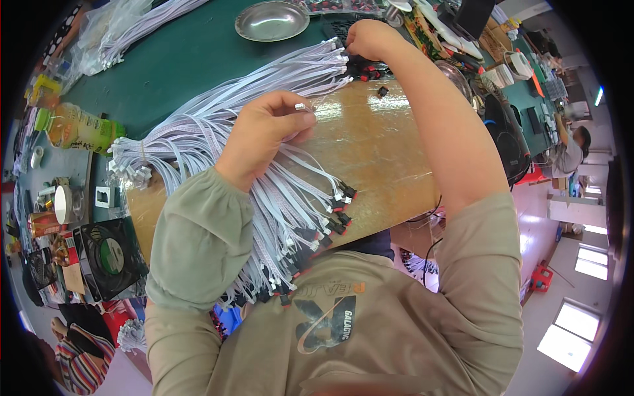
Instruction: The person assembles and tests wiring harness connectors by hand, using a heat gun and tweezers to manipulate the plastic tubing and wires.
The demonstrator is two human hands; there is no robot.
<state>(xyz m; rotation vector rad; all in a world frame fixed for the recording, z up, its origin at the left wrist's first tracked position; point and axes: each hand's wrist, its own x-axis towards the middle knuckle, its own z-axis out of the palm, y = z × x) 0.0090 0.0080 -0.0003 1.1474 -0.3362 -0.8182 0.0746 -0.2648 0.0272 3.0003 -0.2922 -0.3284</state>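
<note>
My left hand (267,135) pinches a small white connector (301,107) at the end of a white flat cable between thumb and forefinger. Beneath that hand runs a large bundle of white flat cables (264,80); its far ends carry white connectors. Closer to my body, a fanned bunch of the same cables (274,218) ends in black and red plugs (340,218). My right hand (371,41) is at the far edge of the brown board, its fingers curled down by a pile of small black and red parts (367,71). Its fingertips are partly hidden.
The brown board (376,152) bears a single loose black plug (382,92). Behind the cables is a metal bowl (272,23) on the green table (191,63). A bottle (82,129) and a black fan (109,257) stand on the left. Other people are in the background.
</note>
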